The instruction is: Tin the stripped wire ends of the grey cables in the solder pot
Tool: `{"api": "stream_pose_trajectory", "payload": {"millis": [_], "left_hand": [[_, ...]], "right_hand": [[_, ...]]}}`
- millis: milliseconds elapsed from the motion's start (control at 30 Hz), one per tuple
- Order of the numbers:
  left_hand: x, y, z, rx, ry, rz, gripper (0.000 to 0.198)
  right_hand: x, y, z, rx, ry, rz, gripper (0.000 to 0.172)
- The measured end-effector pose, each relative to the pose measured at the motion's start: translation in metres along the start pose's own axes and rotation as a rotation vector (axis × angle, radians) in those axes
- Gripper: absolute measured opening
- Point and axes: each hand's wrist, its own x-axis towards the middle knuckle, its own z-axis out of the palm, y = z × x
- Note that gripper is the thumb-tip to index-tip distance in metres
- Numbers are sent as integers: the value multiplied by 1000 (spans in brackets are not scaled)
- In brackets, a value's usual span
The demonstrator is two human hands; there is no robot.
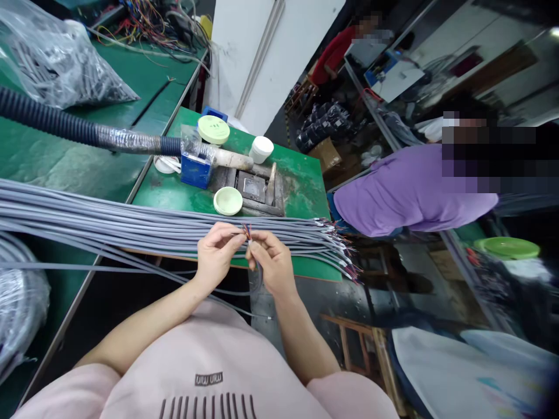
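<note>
My left hand [215, 251] and my right hand [269, 260] meet close together over the near edge of a green table [301, 174]. Both pinch the stripped end of one grey cable, where thin coloured wires [247, 231] fan out between my fingertips. The cable hangs down from my right hand. Just behind my hands lies a thick bundle of grey cables [131, 224], running from the left to stripped ends [343, 256] at the right.
On the table stand a blue box [195, 169], a metal fixture [255, 187], pale green lids [227, 201] and a white jar [261, 149]. A ribbed hose [65, 125] crosses from the left. A person in purple [406, 189] bends at the right.
</note>
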Motion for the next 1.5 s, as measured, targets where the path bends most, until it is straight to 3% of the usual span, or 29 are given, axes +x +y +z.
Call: {"api": "stream_pose_trajectory", "payload": {"millis": [133,167,233,333,400,500,633,800,933,1067,1200,1267,1367,1433,1500], "left_hand": [[-3,0,-8,166,-194,431,20],[-5,-1,-8,165,-242,473,23],[-10,-3,-8,90,-248,347,28],[-16,-4,-6,-128,-246,-152,32],[-17,-3,-5,-231,-318,-424,30],[-18,-3,-7,-270,-364,-620,29],[-19,-3,-9,-291,-399,-667,24],[-22,0,-8,-291,-484,-719,26],[-21,2,-11,-304,-404,-715,23],[-12,3,-13,-463,-241,-861,30],[0,4,-10,-624,-129,-937,32],[5,4,-9,-656,-99,-944,30],[9,10,-12,-549,-158,-891,34],[10,19,-19,-330,-255,-752,37],[12,30,-29,-49,-428,-555,33]], "right_hand": [[-18,5,-2,160,12,30,28],[-21,5,-2,204,26,39,31],[-27,6,1,265,53,59,38],[-33,8,4,290,77,82,43],[-35,9,2,253,51,99,42],[-32,4,-8,29,-48,62,34],[-14,-16,-21,-412,-57,-176,18],[6,-33,-15,-408,-120,-202,3],[8,-23,-9,-322,-2,-273,9],[5,-8,-14,-352,74,-423,11],[2,7,-22,-610,-63,-738,39],[2,11,-25,-723,-177,-876,42],[10,8,-29,-733,-207,-936,39],[23,0,-32,-698,-114,-873,37],[40,-10,-34,-686,23,-728,30]]}}
